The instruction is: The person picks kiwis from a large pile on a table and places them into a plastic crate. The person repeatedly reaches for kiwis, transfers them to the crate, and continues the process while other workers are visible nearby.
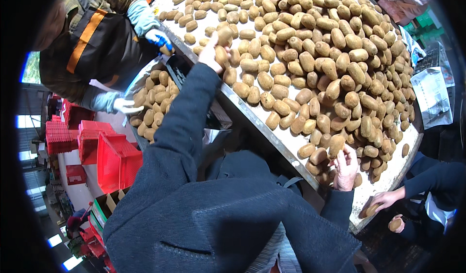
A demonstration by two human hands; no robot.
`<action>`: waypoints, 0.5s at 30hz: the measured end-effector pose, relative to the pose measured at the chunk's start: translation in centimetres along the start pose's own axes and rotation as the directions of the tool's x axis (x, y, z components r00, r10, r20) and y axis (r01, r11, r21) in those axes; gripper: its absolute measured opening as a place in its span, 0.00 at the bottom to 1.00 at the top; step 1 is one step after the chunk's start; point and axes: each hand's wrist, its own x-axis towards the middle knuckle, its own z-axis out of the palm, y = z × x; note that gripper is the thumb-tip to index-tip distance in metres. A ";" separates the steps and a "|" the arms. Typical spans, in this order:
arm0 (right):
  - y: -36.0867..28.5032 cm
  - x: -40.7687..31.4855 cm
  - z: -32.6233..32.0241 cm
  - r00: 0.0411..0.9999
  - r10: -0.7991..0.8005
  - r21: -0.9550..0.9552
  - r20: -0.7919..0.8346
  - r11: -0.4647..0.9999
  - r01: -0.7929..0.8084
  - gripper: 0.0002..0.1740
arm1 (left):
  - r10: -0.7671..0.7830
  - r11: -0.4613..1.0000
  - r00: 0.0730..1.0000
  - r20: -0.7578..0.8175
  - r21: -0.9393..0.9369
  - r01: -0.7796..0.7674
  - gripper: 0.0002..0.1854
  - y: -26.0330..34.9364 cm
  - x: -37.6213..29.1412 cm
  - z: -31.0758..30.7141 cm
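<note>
A large heap of brown kiwifruit (349,69) covers the white-topped sorting table (251,107) before me. My left hand (211,55) reaches over the table's near edge, its fingers around two kiwifruit (221,57), one above the other. Loose single fruit lie on the white surface just beyond it. Toward the right, my right hand (346,168) pinches one kiwifruit (336,145) between thumb and fingers. That fruit is upright, near the lower border of the heap. Part of the right palm is hidden from view.
A metal rim (269,132) edges the table. At left, a co-worker's gloved hand (127,105) touches kiwifruit in a lined crate (154,101). Another person's hand (387,200) holds a fruit at the right corner. Red plastic crates (118,162) stand behind on the left.
</note>
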 end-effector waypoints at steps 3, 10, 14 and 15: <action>-0.3 -0.8 3.3 0.997 0.052 -0.039 -0.050 0.998 -0.054 0.22 | 0.173 0.980 0.985 -0.030 0.107 -0.169 0.24 5.5 5.8 -0.8; -0.3 2.1 9.8 0.973 0.177 0.337 0.150 0.916 -0.219 0.20 | -0.274 0.884 0.921 0.278 0.449 0.128 0.15 -2.7 -5.7 2.6; 0.1 3.1 13.2 0.938 0.224 0.342 0.264 0.888 -0.308 0.21 | -0.483 0.817 0.796 0.364 0.514 0.260 0.27 -9.8 -15.6 4.1; 0.2 3.1 13.9 0.930 0.240 0.328 0.277 0.887 -0.326 0.21 | -0.519 0.809 0.769 0.373 0.506 0.301 0.29 -10.9 -16.7 4.1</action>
